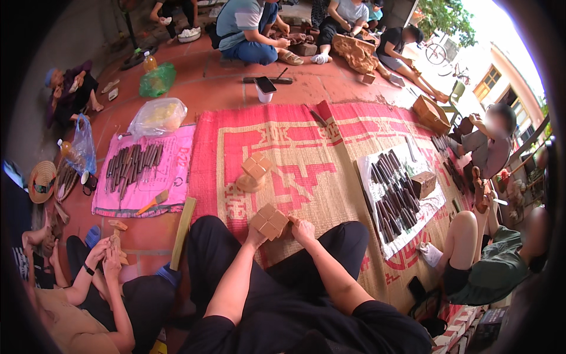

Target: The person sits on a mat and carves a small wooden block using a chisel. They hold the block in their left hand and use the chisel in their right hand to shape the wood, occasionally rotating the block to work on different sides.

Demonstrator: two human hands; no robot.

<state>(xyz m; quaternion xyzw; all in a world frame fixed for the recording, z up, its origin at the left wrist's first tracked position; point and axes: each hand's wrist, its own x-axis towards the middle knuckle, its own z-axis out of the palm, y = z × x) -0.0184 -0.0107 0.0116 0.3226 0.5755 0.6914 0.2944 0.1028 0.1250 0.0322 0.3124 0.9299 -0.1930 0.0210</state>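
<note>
A light brown, square wooden block (270, 220) with pale lines crossing on its top is held low over the mat, between my knees. My left hand (256, 236) is closed around its left and near side, partly hidden beneath it. At the block's right corner my right hand (303, 229) is closed, fingertips pressed against the edge; whether a small tool is also in it cannot be seen. Just beyond, a similar wooden block (257, 166) rests on a rounded wooden stand (252, 183) on the mat.
On the patterned mat (306, 141), a white sheet (386, 251) at right bears several dark-handled carving tools (398, 194). More tools (134, 165) and a brush (154, 200) lie on a pink cloth (177, 154). A wooden plank (183, 233) lies by my left knee. Several people sit around.
</note>
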